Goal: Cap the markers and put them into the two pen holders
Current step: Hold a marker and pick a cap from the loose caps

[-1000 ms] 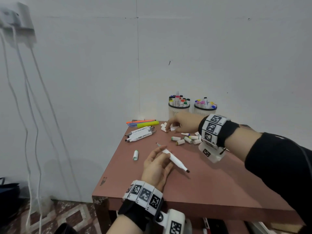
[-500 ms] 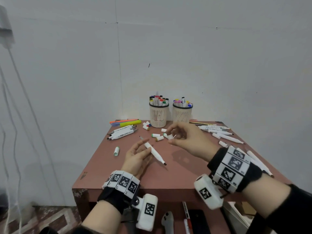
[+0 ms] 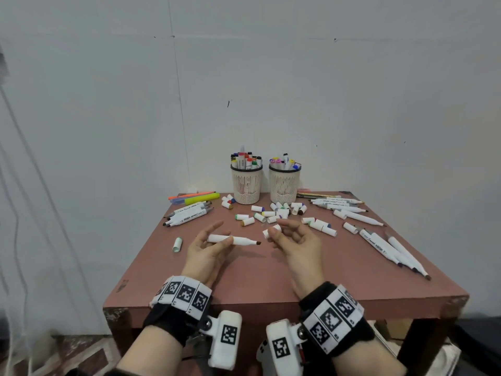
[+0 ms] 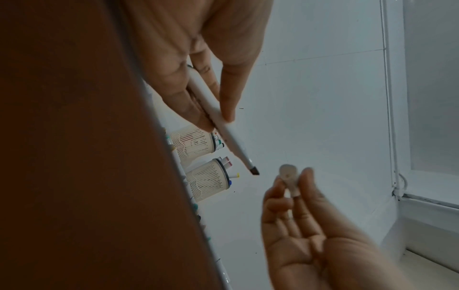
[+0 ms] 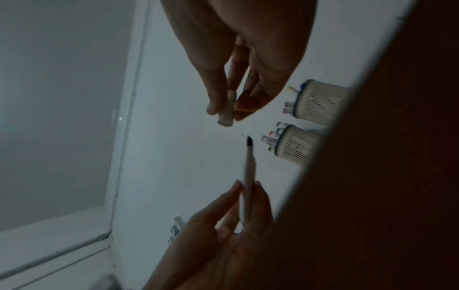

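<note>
Matte reddish table [image 3: 271, 283]: hands pinch slim white marker [image 3: 233, 239], cylindrical cap [image 3: 272, 230].

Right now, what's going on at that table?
A person is capping markers. The left hand holds an uncapped marker, tip toward the right hand, which pinches a white cap; the cap is not on yet. Two pen holders at the back already hold markers. Loose caps and uncapped markers lie across the table.
</note>
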`<state>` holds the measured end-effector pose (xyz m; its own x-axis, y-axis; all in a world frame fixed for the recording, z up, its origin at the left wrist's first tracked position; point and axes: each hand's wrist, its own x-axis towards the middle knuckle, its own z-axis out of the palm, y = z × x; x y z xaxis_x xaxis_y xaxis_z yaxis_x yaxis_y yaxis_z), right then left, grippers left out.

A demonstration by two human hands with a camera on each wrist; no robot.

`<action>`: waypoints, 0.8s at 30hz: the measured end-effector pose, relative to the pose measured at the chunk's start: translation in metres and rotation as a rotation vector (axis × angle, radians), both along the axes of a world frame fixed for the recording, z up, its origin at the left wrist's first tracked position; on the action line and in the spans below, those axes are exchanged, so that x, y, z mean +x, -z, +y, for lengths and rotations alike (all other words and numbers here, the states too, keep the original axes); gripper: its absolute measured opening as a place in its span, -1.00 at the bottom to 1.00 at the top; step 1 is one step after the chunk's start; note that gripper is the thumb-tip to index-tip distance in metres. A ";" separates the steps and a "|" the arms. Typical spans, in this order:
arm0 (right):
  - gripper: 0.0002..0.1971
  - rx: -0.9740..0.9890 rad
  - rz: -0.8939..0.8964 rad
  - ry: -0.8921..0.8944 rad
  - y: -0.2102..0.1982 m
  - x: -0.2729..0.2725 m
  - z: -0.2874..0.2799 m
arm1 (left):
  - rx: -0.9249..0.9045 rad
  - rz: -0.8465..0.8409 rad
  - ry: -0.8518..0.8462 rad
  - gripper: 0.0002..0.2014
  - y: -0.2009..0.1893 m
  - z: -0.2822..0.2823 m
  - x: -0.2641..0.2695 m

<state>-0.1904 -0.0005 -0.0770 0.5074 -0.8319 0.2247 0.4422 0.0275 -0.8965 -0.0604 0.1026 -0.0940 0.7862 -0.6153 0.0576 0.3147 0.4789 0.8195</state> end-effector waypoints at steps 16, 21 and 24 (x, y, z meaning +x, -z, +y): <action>-0.77 0.211 0.020 -0.067 0.022 0.007 -0.012 | 0.038 -0.177 -0.098 -0.77 0.007 -0.004 -0.001; -0.75 0.151 0.070 -0.080 0.021 0.007 -0.008 | 0.021 -0.163 -0.091 -0.78 0.008 -0.004 0.000; -0.76 0.144 0.074 -0.096 0.021 0.007 -0.006 | 0.009 -0.149 -0.093 -0.80 0.007 -0.005 -0.001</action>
